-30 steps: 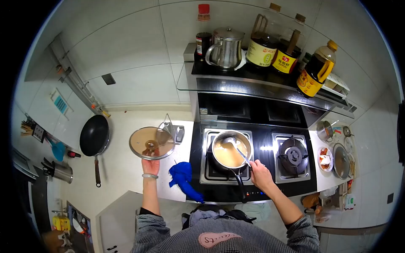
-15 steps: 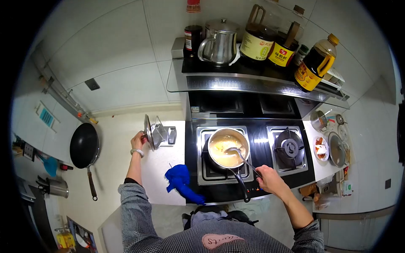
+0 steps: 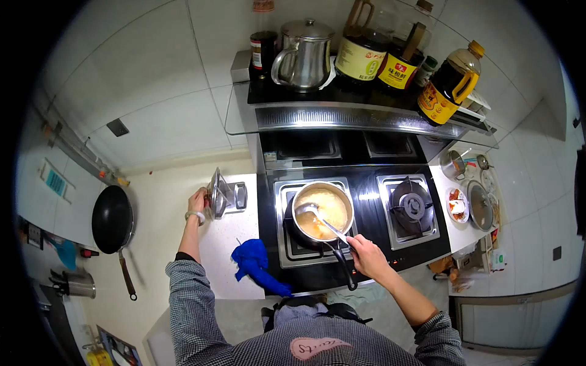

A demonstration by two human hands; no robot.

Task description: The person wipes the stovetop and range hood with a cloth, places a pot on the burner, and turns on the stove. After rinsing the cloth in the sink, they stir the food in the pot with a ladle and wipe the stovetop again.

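My left hand (image 3: 198,202) is closed on the knob side of a glass pot lid (image 3: 217,190), which stands on edge in a metal lid rest (image 3: 238,197) on the counter. My right hand (image 3: 368,256) grips the handle of a metal ladle (image 3: 329,227). The ladle's bowl dips into pale, cloudy soup (image 3: 329,208) at the left side of a saucepan (image 3: 348,215). That pan sits on the left burner, its black handle (image 3: 343,266) pointing toward me. Nearer to me, left of the hob, lies a crumpled blue cloth (image 3: 251,263).
To the right is an unused burner (image 3: 412,206), then a small plate of food (image 3: 457,205) and a round lid (image 3: 480,206). A black frying pan (image 3: 113,219) is at far left. Sauce bottles (image 3: 450,85) and a metal pitcher (image 3: 306,56) stand on the range hood (image 3: 366,122).
The ladle's bowl has moved left across the soup, and my right hand has shifted slightly left with it. My left hand stays at the lid. The whole view has shifted a little.
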